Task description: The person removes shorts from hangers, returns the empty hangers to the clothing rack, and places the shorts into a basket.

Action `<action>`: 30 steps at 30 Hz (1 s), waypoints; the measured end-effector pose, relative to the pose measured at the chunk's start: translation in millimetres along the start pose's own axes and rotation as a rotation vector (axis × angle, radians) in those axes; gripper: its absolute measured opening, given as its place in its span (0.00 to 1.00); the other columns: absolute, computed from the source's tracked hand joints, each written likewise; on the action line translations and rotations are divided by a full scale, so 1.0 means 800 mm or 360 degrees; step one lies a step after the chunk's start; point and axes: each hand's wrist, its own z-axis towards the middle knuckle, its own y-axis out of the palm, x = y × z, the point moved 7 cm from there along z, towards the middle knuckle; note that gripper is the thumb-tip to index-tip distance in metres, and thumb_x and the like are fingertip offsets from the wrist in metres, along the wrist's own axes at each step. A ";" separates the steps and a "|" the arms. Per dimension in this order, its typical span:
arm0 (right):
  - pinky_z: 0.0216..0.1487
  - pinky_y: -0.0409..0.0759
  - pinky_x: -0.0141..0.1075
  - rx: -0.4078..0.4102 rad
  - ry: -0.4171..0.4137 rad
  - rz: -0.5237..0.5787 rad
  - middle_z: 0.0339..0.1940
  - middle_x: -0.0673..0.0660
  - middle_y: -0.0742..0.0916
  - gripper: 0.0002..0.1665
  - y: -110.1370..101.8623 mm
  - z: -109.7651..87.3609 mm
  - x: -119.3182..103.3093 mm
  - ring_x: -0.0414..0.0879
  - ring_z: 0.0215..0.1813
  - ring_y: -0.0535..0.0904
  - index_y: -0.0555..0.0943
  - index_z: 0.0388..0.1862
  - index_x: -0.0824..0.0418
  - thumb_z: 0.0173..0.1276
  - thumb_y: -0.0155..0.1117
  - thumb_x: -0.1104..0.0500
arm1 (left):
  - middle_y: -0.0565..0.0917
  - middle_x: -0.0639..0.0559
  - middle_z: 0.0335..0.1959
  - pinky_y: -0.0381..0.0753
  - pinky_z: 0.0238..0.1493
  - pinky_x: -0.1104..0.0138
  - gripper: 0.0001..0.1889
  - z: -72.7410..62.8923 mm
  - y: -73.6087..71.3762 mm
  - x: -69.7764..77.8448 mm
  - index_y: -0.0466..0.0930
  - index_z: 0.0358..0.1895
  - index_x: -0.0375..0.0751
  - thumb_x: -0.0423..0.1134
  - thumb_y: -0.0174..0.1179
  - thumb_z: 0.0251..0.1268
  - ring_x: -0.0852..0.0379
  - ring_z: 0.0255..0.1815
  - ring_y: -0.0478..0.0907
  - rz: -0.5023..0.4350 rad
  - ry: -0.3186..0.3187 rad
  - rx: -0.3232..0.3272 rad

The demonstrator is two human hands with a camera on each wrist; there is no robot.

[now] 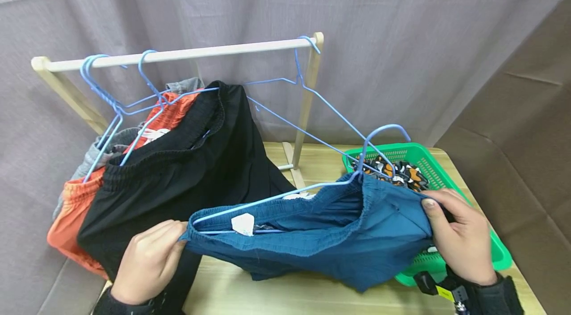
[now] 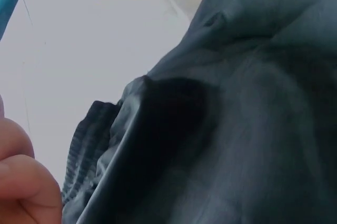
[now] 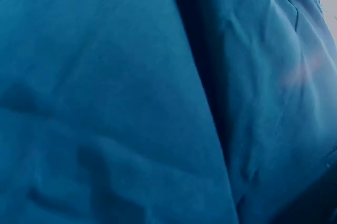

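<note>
Blue shorts are stretched sideways between both hands, waistband facing up. My left hand pinches the waistband at its left end; in the left wrist view its curled fingers show at the lower left edge. With thumb and fingers my right hand grips the shorts' right side. A light blue hanger sits inside the waistband, its hook standing above; its left arm reaches the left end, while its right arm is hidden by fabric. A white label shows inside. Blue cloth fills the right wrist view.
A rack with a white rail stands behind. Black trousers, orange shorts and grey clothing hang at its left. A bare hanger hangs at its right end. Patterned cloth lies in a green basket.
</note>
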 end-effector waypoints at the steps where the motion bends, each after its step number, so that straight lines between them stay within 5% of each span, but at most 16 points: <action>1: 0.58 0.73 0.23 0.0003 0.0010 -0.0008 0.48 0.34 0.87 0.10 0.000 0.000 0.000 0.29 0.50 0.82 0.89 0.49 0.76 0.73 0.67 0.79 | 0.85 0.57 0.34 0.82 0.36 0.62 0.23 0.000 0.003 0.000 0.85 0.42 0.39 0.48 0.45 0.94 0.60 0.31 0.82 -0.0007 -0.0005 0.0005; 14: 0.52 0.72 0.22 0.0090 -0.0045 0.0082 0.46 0.34 0.87 0.10 -0.014 -0.004 0.006 0.30 0.45 0.80 0.86 0.44 0.82 0.67 0.64 0.85 | 0.86 0.55 0.33 0.82 0.36 0.60 0.24 0.003 0.005 0.000 0.87 0.43 0.37 0.48 0.46 0.93 0.58 0.31 0.83 0.0009 0.0012 0.0054; 20: 0.51 0.72 0.22 0.0127 -0.0055 0.0098 0.45 0.35 0.87 0.05 -0.019 -0.002 0.008 0.30 0.44 0.80 0.85 0.43 0.84 0.75 0.65 0.78 | 0.85 0.57 0.32 0.81 0.34 0.61 0.23 0.002 0.006 0.001 0.86 0.41 0.39 0.47 0.46 0.93 0.59 0.30 0.82 0.0000 0.0022 0.0053; 30: 0.54 0.74 0.24 0.0165 -0.0003 0.0205 0.46 0.39 0.89 0.08 -0.014 -0.002 0.012 0.34 0.47 0.82 0.85 0.45 0.85 0.70 0.63 0.84 | 0.86 0.57 0.34 0.85 0.36 0.60 0.22 -0.003 0.027 0.008 0.84 0.42 0.41 0.47 0.44 0.94 0.60 0.32 0.83 -0.0043 -0.0084 -0.0115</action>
